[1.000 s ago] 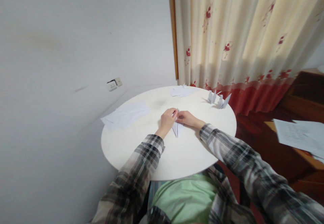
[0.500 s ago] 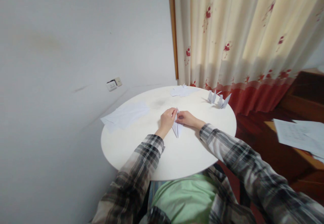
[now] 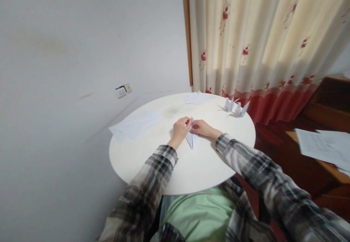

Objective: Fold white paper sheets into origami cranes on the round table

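A folded piece of white paper (image 3: 192, 141) lies on the white round table (image 3: 136, 161), its narrow split point toward me. My left hand (image 3: 181, 129) is closed, thumb and fingers pinching the paper near its far tip. From the other side, my right hand (image 3: 202, 128) pinches the paper's right edge just below that tip. The two hands nearly meet and cover the paper's middle. Two folded paper cranes (image 3: 229, 104) (image 3: 241, 109) stand near the table's right rim.
White paper sheets (image 3: 136, 124) lie on the table's left side, and more paper pieces (image 3: 197, 98) at the far edge. A wall with a socket (image 3: 120, 92) is close on the left. Behind hangs a flowered curtain (image 3: 243, 34). Written sheets (image 3: 322, 145) rest on wooden furniture at right.
Hardly anything differs. My left fingers have shifted slightly at the far tip of the folded paper; the right hand stays in place.
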`<action>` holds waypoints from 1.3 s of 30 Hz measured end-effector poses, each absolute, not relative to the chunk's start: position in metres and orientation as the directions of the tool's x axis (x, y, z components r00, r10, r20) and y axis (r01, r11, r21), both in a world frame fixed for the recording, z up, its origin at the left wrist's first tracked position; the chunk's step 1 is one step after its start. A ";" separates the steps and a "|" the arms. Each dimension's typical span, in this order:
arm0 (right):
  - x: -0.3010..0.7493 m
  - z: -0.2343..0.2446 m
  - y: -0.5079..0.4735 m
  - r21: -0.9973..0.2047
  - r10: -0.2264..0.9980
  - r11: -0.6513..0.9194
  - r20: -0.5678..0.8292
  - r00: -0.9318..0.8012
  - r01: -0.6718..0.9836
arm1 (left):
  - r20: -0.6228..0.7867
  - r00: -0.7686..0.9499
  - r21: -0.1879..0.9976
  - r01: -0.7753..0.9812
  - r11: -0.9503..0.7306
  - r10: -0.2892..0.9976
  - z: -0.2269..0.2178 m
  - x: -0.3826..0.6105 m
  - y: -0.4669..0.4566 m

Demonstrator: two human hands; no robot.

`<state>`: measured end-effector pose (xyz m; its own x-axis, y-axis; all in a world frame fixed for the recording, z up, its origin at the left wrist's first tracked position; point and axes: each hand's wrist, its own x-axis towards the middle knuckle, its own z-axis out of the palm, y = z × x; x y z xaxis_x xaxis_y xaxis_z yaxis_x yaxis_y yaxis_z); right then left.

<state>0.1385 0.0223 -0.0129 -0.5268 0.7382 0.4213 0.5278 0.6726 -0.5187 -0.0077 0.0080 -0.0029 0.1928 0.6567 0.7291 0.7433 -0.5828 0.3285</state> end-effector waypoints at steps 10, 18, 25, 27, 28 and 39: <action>0.139 -0.013 0.022 -0.510 0.733 0.679 0.432 -0.526 0.527 | 0.732 0.185 0.321 0.755 -0.571 0.656 -0.002 -0.008 0.007; 0.139 -0.013 0.022 -0.512 0.739 0.672 0.416 -0.529 0.535 | 0.724 0.164 0.368 0.729 -0.577 0.670 -0.006 -0.008 0.011; 0.139 -0.015 0.024 -0.509 0.738 0.673 0.421 -0.527 0.537 | 0.715 0.155 0.374 0.740 -0.559 0.682 -0.006 -0.008 0.010; 0.139 -0.015 0.024 -0.504 0.737 0.675 0.423 -0.527 0.539 | 0.714 0.150 0.375 0.743 -0.555 0.684 -0.005 -0.008 0.010; 0.139 -0.015 0.025 -0.504 0.737 0.675 0.423 -0.527 0.539 | 0.714 0.147 0.378 0.742 -0.554 0.685 -0.005 -0.008 0.009; 0.139 -0.014 0.023 -0.513 0.735 0.676 0.423 -0.530 0.529 | 0.706 0.151 0.376 0.747 -0.548 0.691 -0.008 -0.010 0.011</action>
<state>0.1393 0.0232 -0.0141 -0.5303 0.7350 0.4225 0.5289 0.6764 -0.5126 -0.0098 0.0110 -0.0076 0.1512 0.6914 0.7065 0.7474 -0.5477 0.3761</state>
